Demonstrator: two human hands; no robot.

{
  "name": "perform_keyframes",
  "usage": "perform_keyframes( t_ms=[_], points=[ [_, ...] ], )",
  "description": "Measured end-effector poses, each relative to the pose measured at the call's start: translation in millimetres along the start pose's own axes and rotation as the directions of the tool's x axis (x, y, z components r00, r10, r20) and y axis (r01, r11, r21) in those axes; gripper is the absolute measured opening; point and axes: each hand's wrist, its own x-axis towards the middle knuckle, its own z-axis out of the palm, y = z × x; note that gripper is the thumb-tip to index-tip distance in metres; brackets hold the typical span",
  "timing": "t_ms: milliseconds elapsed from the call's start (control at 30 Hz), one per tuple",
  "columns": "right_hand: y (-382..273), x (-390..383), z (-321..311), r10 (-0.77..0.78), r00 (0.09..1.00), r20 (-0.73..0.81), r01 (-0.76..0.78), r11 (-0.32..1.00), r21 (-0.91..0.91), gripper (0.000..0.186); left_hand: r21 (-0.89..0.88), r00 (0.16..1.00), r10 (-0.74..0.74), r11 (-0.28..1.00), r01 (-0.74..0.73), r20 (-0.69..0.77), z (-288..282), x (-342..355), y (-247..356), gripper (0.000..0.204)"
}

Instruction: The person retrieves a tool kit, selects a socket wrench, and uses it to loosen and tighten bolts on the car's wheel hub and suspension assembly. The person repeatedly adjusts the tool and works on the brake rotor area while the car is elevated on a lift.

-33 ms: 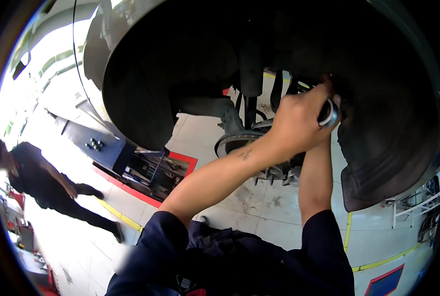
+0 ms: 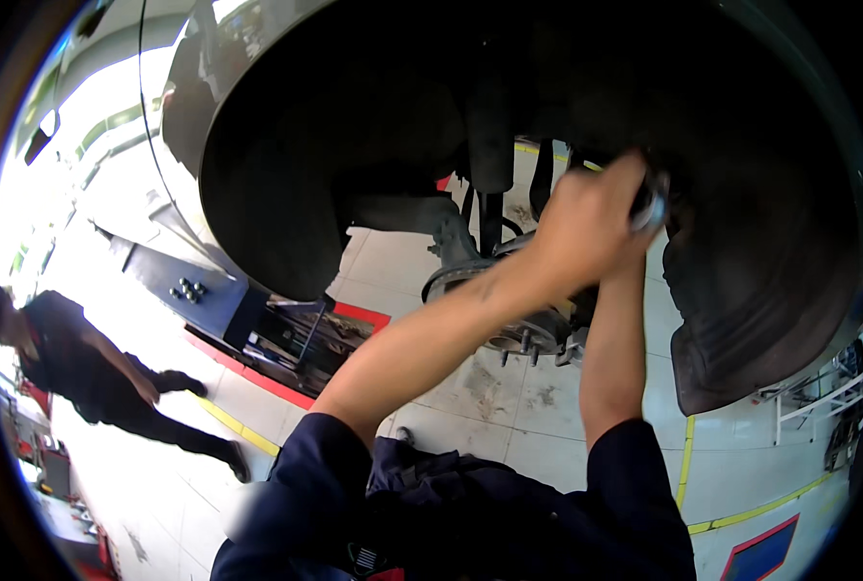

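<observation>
Under the dark wheel arch (image 2: 780, 242) of a vehicle, both my arms reach up and to the right. My left hand (image 2: 591, 218) is closed and blurred by motion; what its fingers hold is hidden. Beside its knuckles a shiny, ring-shaped metal piece (image 2: 656, 205) shows, with a dark middle. My right hand (image 2: 636, 257) is mostly covered by the left one, so its fingers cannot be made out. Below my left forearm hangs the wheel hub (image 2: 533, 339) with bare studs, next to the brake disc (image 2: 439, 281). The strut (image 2: 490, 145) stands upright further in.
To the left, several small dark round pieces, apparently wheel nuts, (image 2: 189, 290) lie on a dark blue lift platform (image 2: 155, 271). A person in dark clothes (image 2: 88, 358) is at the far left. On the right stands a white metal frame (image 2: 818, 407).
My left hand has tilted slightly and is more blurred, with the metal ring turned along beside it. The person at the left has shifted slightly.
</observation>
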Motion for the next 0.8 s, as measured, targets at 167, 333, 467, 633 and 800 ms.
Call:
perform_keyframes(
  t_ms=[167,333,467,633,800],
  points=[
    [-31.3,-76.8,13.6,-0.064,0.958,-0.28,0.025,0.99,-0.142,0.015,0.559,0.87,0.481,0.694,-0.455,0.11,36.3,50.0,-132.0,0.021],
    [-41.6,-122.7,25.9,-0.058,0.998,0.005,0.058,0.998,-0.027,0.009,0.862,0.807,0.548,0.279,-0.423,0.218,36.1,80.8,-256.9,0.011],
    [-36.3,-40.2,-12.5,0.123,0.915,-0.383,-0.18,0.977,-0.114,0.022,0.119,0.979,-0.178,0.979,0.167,0.096,28.0,35.3,-44.6,0.022],
    [30.7,61.4,-25.7,0.015,0.953,-0.301,-0.22,0.718,-0.66,0.011,-0.166,0.842,-0.539,0.828,0.536,0.026,-6.3,44.8,-30.6,0.046],
    [-22.5,-44.7,16.0,0.067,0.921,-0.385,-0.155,0.967,-0.203,0.018,0.66,0.923,0.369,0.721,-0.211,-0.107,42.6,65.9,-117.0,0.029]
  ],
)
